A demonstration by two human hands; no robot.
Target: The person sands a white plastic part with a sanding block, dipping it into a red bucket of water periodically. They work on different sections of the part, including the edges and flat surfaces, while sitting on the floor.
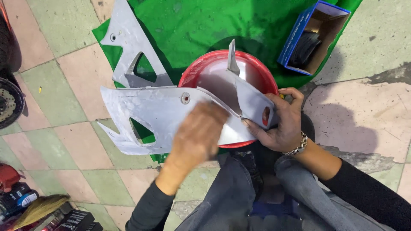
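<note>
Right hand (280, 124) clamps grey fairing panel (162, 113) over red basin (222, 68); left hand (199, 130) blurred, finger state unclear; rub evenly, steady panel

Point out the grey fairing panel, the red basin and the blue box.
Grey fairing panel (150, 112): head view, on its flat middle face.
Red basin (205, 64): head view, on its upper left rim.
Blue box (295, 36): head view, on its blue left side wall.

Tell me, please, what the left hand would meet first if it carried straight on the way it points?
The left hand is blurred and apparently already on the grey panel; further up-right lies the red basin, though depth is unclear.
</note>
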